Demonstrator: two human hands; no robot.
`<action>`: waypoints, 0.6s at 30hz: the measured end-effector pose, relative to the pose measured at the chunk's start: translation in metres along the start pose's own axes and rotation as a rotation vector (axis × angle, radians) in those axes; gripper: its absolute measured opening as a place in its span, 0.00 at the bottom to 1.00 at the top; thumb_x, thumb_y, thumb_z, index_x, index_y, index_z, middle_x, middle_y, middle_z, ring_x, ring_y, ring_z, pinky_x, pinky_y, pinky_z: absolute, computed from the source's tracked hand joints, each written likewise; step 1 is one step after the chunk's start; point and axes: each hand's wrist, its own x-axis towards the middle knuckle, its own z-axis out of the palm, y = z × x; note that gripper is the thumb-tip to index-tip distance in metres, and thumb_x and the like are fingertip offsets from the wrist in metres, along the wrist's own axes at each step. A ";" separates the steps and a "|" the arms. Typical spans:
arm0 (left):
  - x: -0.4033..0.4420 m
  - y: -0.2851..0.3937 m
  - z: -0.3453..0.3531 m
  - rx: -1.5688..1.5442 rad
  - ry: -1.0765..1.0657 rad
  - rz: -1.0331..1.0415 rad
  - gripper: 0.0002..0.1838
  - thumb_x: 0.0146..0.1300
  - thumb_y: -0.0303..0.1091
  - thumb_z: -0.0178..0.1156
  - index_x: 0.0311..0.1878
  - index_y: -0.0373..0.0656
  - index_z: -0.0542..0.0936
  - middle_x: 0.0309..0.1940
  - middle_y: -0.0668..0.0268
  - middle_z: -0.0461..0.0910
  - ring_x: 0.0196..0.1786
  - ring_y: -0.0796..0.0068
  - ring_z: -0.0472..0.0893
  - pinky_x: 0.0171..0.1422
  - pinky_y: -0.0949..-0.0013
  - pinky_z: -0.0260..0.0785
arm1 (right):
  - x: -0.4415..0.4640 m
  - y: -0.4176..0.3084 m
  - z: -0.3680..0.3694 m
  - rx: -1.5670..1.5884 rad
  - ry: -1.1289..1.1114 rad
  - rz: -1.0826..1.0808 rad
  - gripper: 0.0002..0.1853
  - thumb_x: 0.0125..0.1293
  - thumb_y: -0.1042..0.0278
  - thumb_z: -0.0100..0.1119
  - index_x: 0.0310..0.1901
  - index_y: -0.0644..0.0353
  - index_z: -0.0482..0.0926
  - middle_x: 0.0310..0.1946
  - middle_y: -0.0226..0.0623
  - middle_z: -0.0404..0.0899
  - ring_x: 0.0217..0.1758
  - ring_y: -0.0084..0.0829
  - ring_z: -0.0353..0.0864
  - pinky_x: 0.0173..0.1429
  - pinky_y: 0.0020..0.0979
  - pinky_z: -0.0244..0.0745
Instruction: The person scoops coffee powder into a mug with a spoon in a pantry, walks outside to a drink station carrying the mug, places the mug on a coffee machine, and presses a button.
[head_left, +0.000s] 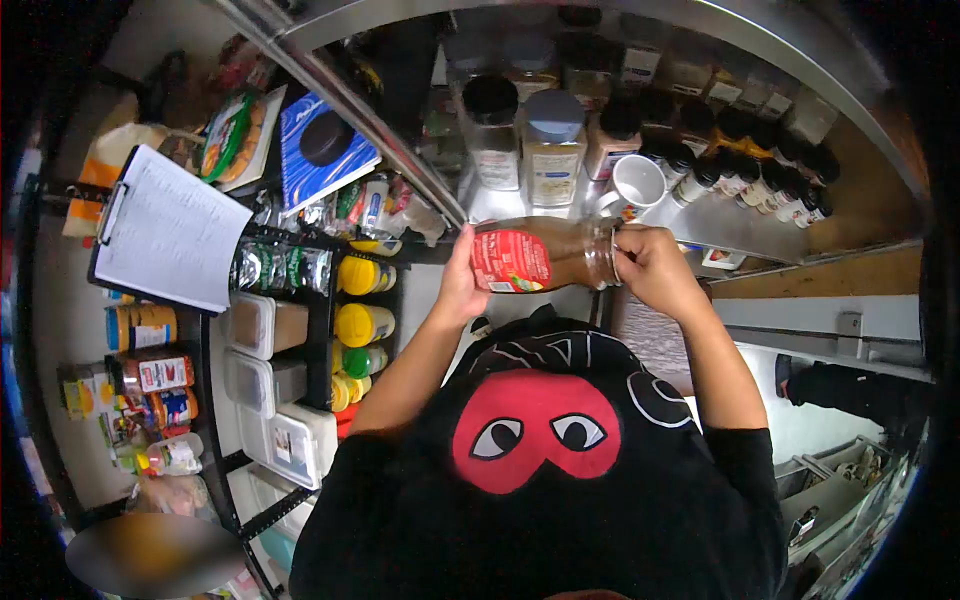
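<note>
- I see the clear jar held on its side before the shirt, its red label carrying white print too small for me to read.
- My left hand cups the jar's base.
- My right hand is curled closed, pinching at the jar's rim; I cannot tell whether a lid is under the fingers.
- Beyond the jar's neck: a white mug with coloured print, then small labelled bottles.
- Beyond its middle: a blue-lidded container, label illegible to me.
- Well left of it: a clipboard, its lines unreadable.
</note>
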 end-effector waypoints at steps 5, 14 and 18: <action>-0.003 0.002 -0.006 0.029 -0.012 -0.045 0.23 0.65 0.53 0.44 0.45 0.43 0.74 0.39 0.64 0.80 0.41 0.71 0.80 0.50 0.65 0.71 | -0.002 0.009 0.010 0.115 -0.025 0.157 0.05 0.51 0.76 0.52 0.23 0.69 0.73 0.15 0.46 0.69 0.17 0.29 0.68 0.25 0.32 0.64; -0.002 0.000 -0.010 0.002 0.024 -0.023 0.23 0.65 0.54 0.43 0.47 0.43 0.73 0.41 0.62 0.79 0.43 0.70 0.79 0.52 0.63 0.70 | -0.001 0.020 0.007 0.338 0.164 0.271 0.13 0.60 0.67 0.55 0.22 0.66 0.76 0.14 0.25 0.70 0.19 0.14 0.62 0.22 0.24 0.58; -0.004 0.000 -0.014 -0.038 -0.038 -0.072 0.28 0.63 0.58 0.42 0.49 0.42 0.73 0.43 0.61 0.79 0.46 0.65 0.78 0.55 0.57 0.68 | -0.006 0.010 -0.018 0.332 0.201 0.368 0.12 0.62 0.67 0.54 0.23 0.63 0.78 0.13 0.18 0.66 0.17 0.10 0.55 0.21 0.20 0.48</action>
